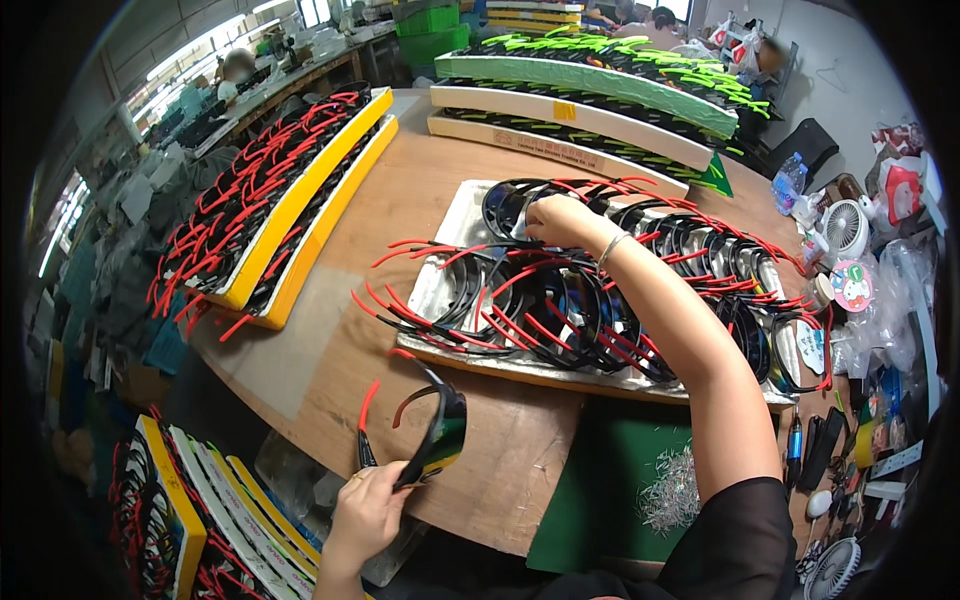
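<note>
The left hand (368, 515) had the glasses (445, 440), its fingers clamped on one end of the frame beside the dark, shiny lens, red-tipped arms pointing up and to the left. That pair was on the near side of the tray (460, 215), close to the rim of the wooden surface (500, 430). The right hand (565, 222) was at the far side of the tray, its forearm reaching across the rows and a bracelet (613, 248) on the wrist. Its fingers were bent down at the far row of pairs (510, 208); whether they had closed on one, I cannot tell. More red-tipped pairs filled the yellow-edged stack (312, 235) on the left, and green-tipped ones the far stack (590, 115). Nearer the body, clear scraps (672, 492) lay heaped on a green mat (590, 490), and a bottle (789, 183) stood at far right, near a white fan (845, 225)
</note>
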The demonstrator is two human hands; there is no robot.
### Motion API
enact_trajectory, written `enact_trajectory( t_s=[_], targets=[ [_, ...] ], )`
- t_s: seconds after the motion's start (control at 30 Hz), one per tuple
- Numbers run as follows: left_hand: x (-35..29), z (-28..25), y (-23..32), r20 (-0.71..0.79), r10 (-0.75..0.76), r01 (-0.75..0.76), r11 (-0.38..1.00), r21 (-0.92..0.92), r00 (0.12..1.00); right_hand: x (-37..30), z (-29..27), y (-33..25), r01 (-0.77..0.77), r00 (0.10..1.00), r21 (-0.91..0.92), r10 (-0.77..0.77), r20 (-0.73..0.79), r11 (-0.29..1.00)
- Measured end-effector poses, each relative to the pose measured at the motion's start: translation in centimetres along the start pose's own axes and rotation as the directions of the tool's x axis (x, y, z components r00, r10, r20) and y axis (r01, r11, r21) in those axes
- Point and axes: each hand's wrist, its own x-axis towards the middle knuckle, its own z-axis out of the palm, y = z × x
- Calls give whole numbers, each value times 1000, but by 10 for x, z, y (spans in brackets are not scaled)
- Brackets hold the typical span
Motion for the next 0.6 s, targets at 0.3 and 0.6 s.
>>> enact_trajectory(
  t_s=[0.3, 0.6],
  targets=[
    [-1, 38, 6, 34, 146, -150, 981, 122, 989, 63, 44, -16, 135, 945, -24, -136, -297, 991],
    [0, 47, -4, 110, 261, -280, 931, 233, 959, 69, 40, -30, -62, 998, -155, 60, -15, 986]
  ],
)
